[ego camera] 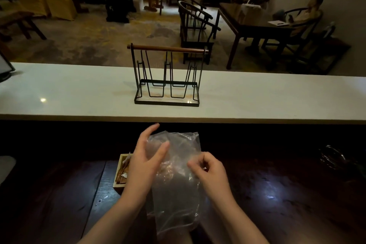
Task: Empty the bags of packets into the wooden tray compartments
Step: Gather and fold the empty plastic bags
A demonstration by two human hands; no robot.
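Two hands meet on a clear bag. Right hand pinches its right edge between thumb and fingers; left hand is spread wide against its left side, fingers loose. Whether packets remain inside is hard to tell. Behind the left wrist, the tray is mostly hidden, showing brown packets in one compartment. Far beyond, a wire rack stands on the pale counter.
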